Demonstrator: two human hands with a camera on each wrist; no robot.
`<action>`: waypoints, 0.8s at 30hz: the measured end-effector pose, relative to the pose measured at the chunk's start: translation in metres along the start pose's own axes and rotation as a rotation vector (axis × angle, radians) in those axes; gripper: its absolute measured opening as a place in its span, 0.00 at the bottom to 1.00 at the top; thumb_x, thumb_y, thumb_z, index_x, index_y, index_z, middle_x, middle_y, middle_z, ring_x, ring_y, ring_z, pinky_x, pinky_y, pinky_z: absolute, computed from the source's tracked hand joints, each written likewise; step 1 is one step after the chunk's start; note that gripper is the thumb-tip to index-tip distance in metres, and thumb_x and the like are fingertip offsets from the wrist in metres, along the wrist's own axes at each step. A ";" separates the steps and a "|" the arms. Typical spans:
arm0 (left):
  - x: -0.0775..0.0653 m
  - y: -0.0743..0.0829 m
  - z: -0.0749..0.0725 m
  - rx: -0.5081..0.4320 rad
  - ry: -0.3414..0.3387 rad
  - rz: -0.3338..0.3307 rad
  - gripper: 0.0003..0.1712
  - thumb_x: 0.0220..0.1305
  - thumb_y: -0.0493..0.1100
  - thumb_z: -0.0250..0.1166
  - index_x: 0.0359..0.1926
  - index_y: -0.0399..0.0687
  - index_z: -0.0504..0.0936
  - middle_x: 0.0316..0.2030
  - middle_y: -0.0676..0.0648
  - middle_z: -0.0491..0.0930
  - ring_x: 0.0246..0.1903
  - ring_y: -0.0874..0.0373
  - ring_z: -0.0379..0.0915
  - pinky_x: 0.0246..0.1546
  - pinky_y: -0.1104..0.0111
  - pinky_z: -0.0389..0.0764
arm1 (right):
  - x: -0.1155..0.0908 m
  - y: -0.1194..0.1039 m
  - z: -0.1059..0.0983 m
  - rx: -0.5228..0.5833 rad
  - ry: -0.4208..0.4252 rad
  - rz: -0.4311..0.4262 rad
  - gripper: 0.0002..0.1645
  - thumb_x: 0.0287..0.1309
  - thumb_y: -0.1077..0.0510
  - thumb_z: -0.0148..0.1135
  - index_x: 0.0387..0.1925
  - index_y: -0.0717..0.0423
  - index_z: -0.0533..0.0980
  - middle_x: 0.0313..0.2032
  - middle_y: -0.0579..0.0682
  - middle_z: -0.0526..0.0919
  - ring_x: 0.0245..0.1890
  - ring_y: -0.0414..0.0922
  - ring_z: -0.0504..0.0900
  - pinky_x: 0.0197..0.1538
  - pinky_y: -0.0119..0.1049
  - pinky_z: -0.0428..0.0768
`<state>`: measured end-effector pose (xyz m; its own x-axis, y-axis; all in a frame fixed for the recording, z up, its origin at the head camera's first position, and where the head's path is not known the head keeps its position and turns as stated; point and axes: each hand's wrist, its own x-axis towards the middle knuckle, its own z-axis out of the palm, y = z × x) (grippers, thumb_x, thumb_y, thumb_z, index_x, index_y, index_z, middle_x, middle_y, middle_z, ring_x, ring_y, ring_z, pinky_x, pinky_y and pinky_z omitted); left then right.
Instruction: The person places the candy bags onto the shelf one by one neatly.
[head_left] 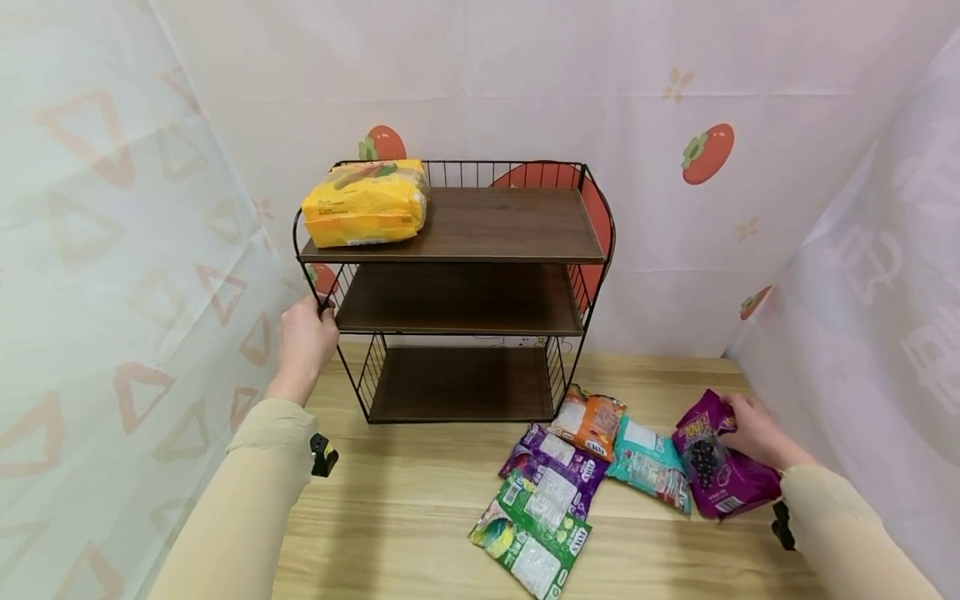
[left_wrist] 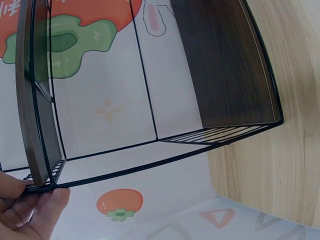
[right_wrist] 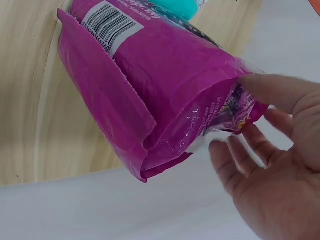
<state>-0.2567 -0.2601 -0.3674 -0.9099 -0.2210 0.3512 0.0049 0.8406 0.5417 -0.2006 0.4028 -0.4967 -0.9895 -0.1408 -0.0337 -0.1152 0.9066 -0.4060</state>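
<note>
My left hand [head_left: 306, 337] grips the black wire side of a three-tier shelf rack [head_left: 457, 298] at the middle tier. In the left wrist view, thumb and fingers [left_wrist: 52, 202] pinch the frame by the board's corner. Over at the right, my right hand [head_left: 756, 429] holds a magenta snack bag [head_left: 738, 487] with dark grapes printed on it. The right wrist view has the thumb [right_wrist: 275, 90] on the bag's edge and the other fingers curled beneath. That bag lies beside a teal snack bag [head_left: 651, 467].
A yellow packet [head_left: 367, 204] sits on the top tier's left end. On the wooden table [head_left: 390, 517], an orange bag [head_left: 591, 421], a purple bag [head_left: 555, 458] and a green bag [head_left: 532, 533] lie before the rack's right corner. Printed cloth [head_left: 675, 250] hangs behind and at both sides.
</note>
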 end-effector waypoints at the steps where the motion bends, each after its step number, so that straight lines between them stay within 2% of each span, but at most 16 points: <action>1: 0.000 0.000 0.000 0.002 -0.002 0.000 0.15 0.76 0.37 0.50 0.50 0.30 0.80 0.49 0.27 0.81 0.51 0.26 0.76 0.52 0.38 0.76 | -0.001 0.001 -0.001 0.002 -0.015 0.029 0.45 0.52 0.62 0.71 0.64 0.82 0.59 0.55 0.87 0.64 0.54 0.81 0.64 0.56 0.74 0.64; 3: 0.000 0.000 0.000 0.001 -0.006 -0.002 0.16 0.76 0.37 0.50 0.51 0.30 0.80 0.50 0.27 0.81 0.51 0.26 0.76 0.52 0.38 0.76 | -0.002 0.003 -0.002 0.014 -0.051 0.067 0.52 0.55 0.58 0.71 0.67 0.84 0.53 0.58 0.90 0.58 0.57 0.83 0.60 0.59 0.76 0.61; 6: 0.000 0.001 -0.001 -0.001 -0.012 -0.008 0.16 0.76 0.37 0.50 0.51 0.30 0.80 0.50 0.26 0.81 0.50 0.25 0.76 0.51 0.38 0.76 | -0.005 0.005 -0.004 0.051 -0.138 0.131 0.59 0.62 0.50 0.69 0.68 0.88 0.45 0.61 0.92 0.53 0.60 0.85 0.57 0.61 0.75 0.63; 8: 0.000 0.001 -0.001 -0.001 -0.018 -0.014 0.16 0.76 0.37 0.50 0.51 0.30 0.80 0.50 0.26 0.81 0.51 0.25 0.76 0.52 0.37 0.76 | -0.007 0.006 -0.005 0.072 -0.197 0.172 0.61 0.66 0.45 0.65 0.67 0.91 0.43 0.60 0.91 0.57 0.58 0.81 0.65 0.60 0.71 0.69; 11: 0.000 0.001 -0.002 0.002 -0.026 -0.025 0.16 0.76 0.37 0.50 0.51 0.30 0.79 0.50 0.26 0.80 0.50 0.25 0.76 0.51 0.37 0.76 | -0.011 0.004 -0.005 0.118 -0.258 0.230 0.58 0.69 0.41 0.61 0.63 0.93 0.50 0.47 0.84 0.72 0.43 0.68 0.81 0.50 0.58 0.82; 13: 0.000 0.001 -0.002 0.004 -0.030 -0.028 0.16 0.76 0.37 0.50 0.51 0.30 0.79 0.50 0.25 0.80 0.50 0.25 0.77 0.51 0.37 0.76 | -0.013 0.001 -0.006 0.127 -0.273 0.241 0.55 0.68 0.40 0.61 0.59 0.93 0.54 0.38 0.74 0.77 0.32 0.54 0.83 0.39 0.48 0.84; 15: 0.000 0.000 -0.001 0.000 -0.029 -0.029 0.16 0.76 0.37 0.50 0.51 0.30 0.79 0.50 0.25 0.80 0.50 0.25 0.77 0.51 0.37 0.77 | -0.013 -0.004 -0.006 0.142 -0.279 0.241 0.53 0.68 0.40 0.61 0.56 0.91 0.57 0.33 0.64 0.78 0.26 0.48 0.81 0.31 0.42 0.82; 18: 0.000 0.000 -0.001 0.002 -0.028 -0.026 0.16 0.76 0.37 0.50 0.51 0.30 0.79 0.50 0.25 0.81 0.50 0.25 0.77 0.51 0.37 0.77 | -0.012 -0.009 -0.004 0.148 -0.279 0.253 0.52 0.66 0.39 0.64 0.56 0.88 0.59 0.32 0.61 0.77 0.23 0.46 0.80 0.28 0.42 0.83; 24: 0.000 0.000 -0.002 0.008 -0.022 -0.018 0.16 0.76 0.37 0.50 0.51 0.29 0.79 0.49 0.25 0.81 0.49 0.25 0.77 0.51 0.37 0.76 | -0.009 -0.021 0.001 0.127 -0.251 0.250 0.43 0.61 0.38 0.68 0.46 0.76 0.66 0.30 0.60 0.75 0.23 0.47 0.80 0.23 0.44 0.84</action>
<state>-0.2559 -0.2606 -0.3659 -0.9189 -0.2249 0.3242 -0.0148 0.8407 0.5412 -0.1895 0.3848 -0.4891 -0.9317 -0.0287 -0.3621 0.1546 0.8707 -0.4668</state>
